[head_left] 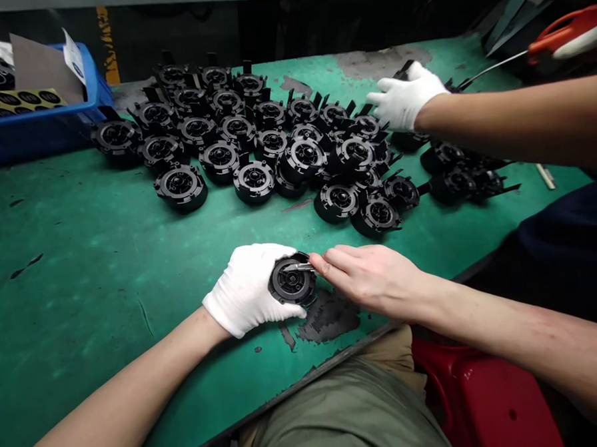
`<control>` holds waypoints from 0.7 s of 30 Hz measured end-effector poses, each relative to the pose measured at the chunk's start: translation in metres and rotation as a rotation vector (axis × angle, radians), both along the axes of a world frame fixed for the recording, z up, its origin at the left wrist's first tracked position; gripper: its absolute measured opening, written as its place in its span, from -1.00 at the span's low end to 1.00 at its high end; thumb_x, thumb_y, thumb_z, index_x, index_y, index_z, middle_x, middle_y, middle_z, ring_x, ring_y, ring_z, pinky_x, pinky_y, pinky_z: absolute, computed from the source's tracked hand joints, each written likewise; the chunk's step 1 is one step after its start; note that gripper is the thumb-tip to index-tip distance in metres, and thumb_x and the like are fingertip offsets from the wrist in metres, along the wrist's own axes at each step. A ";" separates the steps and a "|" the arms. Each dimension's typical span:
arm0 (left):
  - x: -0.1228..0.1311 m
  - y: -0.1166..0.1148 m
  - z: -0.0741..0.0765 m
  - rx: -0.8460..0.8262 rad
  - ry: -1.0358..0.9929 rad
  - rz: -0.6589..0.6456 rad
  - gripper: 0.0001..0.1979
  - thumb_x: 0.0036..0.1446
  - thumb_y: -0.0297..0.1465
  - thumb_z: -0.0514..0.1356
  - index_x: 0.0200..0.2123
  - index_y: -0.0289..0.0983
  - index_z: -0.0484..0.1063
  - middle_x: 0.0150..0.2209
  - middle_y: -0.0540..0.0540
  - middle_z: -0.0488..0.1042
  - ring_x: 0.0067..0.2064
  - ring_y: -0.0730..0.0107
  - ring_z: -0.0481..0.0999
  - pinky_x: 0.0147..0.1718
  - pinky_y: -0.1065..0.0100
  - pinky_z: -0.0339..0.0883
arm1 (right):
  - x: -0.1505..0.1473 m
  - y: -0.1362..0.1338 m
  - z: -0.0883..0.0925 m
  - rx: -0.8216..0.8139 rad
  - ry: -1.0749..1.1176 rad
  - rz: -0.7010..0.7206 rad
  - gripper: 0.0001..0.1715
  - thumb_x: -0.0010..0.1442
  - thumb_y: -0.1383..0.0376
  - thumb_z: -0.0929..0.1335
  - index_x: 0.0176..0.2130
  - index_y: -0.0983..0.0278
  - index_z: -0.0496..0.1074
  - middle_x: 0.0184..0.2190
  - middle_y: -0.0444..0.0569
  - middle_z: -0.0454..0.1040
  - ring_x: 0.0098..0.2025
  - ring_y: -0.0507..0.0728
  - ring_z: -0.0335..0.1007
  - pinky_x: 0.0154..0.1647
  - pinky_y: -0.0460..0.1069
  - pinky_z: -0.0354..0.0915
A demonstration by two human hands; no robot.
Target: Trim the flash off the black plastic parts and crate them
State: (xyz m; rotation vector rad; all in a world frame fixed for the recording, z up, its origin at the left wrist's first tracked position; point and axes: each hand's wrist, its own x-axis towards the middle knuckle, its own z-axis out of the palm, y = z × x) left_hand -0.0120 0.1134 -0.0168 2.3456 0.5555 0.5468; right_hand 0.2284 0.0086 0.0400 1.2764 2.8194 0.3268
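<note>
My left hand (pixel 256 289), in a white glove, wraps round the rim of a round black plastic housing (pixel 292 284) near the table's front edge. The ringed, spoked face of this housing is turned up towards me. Bare and ungloved, my right hand (pixel 364 273) pinches a slim silver metal tool (pixel 299 267) that looks like tweezers. Its narrow tip lies over the upper middle of the housing's face; whether it touches cannot be made out. Beyond my hands, many similar black housings (pixel 253 179) are crowded together, some stacked on others.
A co-worker's white-gloved hand (pixel 407 98) reaches over the housings from the right. The blue bin (pixel 98 80) at far left holds cards and a sticker sheet. An orange-handled tool (pixel 566 33) is at upper right, a red stool (pixel 502 399) below the green table (pixel 79 248).
</note>
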 end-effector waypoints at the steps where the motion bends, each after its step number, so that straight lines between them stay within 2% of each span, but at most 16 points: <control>1: 0.000 0.000 0.000 -0.001 0.003 0.001 -0.15 -0.25 0.04 0.60 0.07 -0.25 0.52 0.00 -0.24 0.67 0.03 -0.17 0.69 0.09 -0.08 0.56 | 0.001 0.001 0.001 -0.007 0.000 0.009 -0.61 0.40 0.56 0.16 0.16 0.56 0.30 -0.37 -0.06 0.37 -0.38 0.10 0.27 -0.48 0.02 0.12; 5: 0.000 0.000 0.000 -0.003 0.011 0.001 -0.16 -0.24 0.05 0.59 0.07 -0.23 0.52 0.00 -0.23 0.67 0.03 -0.15 0.69 0.09 -0.07 0.56 | 0.005 0.007 0.004 -0.043 0.018 0.042 -0.64 0.42 0.55 0.14 0.12 0.54 0.34 -0.35 -0.05 0.38 -0.36 0.11 0.29 -0.50 0.03 0.11; 9: -0.001 0.000 0.001 0.000 0.014 0.004 -0.18 -0.23 0.04 0.59 0.06 -0.23 0.53 0.01 -0.24 0.67 0.03 -0.16 0.69 0.09 -0.08 0.55 | 0.012 0.009 -0.003 -0.073 0.051 0.041 -0.66 0.47 0.48 0.17 0.17 0.49 0.32 -0.37 -0.08 0.37 -0.38 0.10 0.27 -0.49 0.01 0.09; 14: -0.002 0.000 -0.004 0.004 -0.022 -0.012 -0.12 -0.21 0.08 0.58 0.12 -0.22 0.48 0.02 -0.21 0.66 0.04 -0.13 0.68 0.08 -0.06 0.54 | 0.010 0.001 -0.015 -0.012 0.192 -0.111 -0.73 0.53 0.37 0.22 0.15 0.33 0.37 -0.35 -0.11 0.40 -0.38 0.06 0.27 -0.45 -0.01 0.11; 18: -0.006 -0.004 -0.015 0.090 -0.073 0.100 0.05 -0.30 0.30 0.49 0.12 -0.26 0.39 0.01 -0.29 0.60 0.00 -0.14 0.64 0.00 -0.08 0.53 | 0.004 -0.006 -0.011 -0.002 0.251 -0.225 -0.72 0.52 0.28 0.30 0.14 0.34 0.41 -0.32 -0.08 0.46 -0.37 0.06 0.33 -0.44 0.00 0.14; 21: -0.009 -0.006 -0.020 0.145 -0.122 0.190 -0.01 -0.28 0.40 0.39 -0.04 -0.26 0.34 -0.04 -0.30 0.54 -0.05 -0.06 0.61 -0.06 -0.03 0.52 | 0.001 -0.010 -0.002 -0.030 0.298 -0.271 -0.69 0.51 0.29 0.31 0.17 0.36 0.42 -0.27 -0.04 0.49 -0.34 0.07 0.38 -0.42 0.00 0.20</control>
